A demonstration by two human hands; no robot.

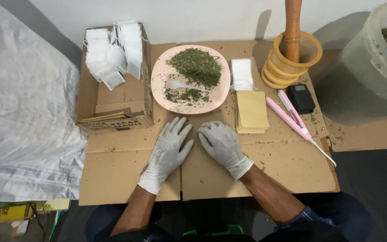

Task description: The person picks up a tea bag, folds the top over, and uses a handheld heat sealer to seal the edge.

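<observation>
Both hands down flat on the cardboard sheet (126, 177), just in front of the pink plate (160, 78): left hand (169, 150) in a white glove, fingers spread and pointing toward the plate, holding nothing; right hand (222, 143) beside it, gloved too, fingers loosely together and slightly curled, palm down, also empty. On the plate, a heap of dried green herb (195, 66), with a white plastic spoon (182, 85) lying across the scattered crumbs at the near side. Nearest to the right hand, just right of the plate: a stack of tan paper envelopes (251, 111), and behind it a small stack of white filter bags (242, 74). Herb likely very light, loose and crumbly, easily spilled, so best lifted with the spoon by its handle end rather than pinched in gloved fingers. Envelopes probably thin, light and flexible, somewhat slippery under gloves; best taken 1 at a time by a free corner or edge. Left of the plate, an open cardboard box (113, 96) with more white bags (113, 56). Further right of the plate: a wooden mortar (292, 62) with pestle (293, 27), a small black scale (301, 97), a pink sealer (292, 117), and a tub (372, 67) of herb.
</observation>
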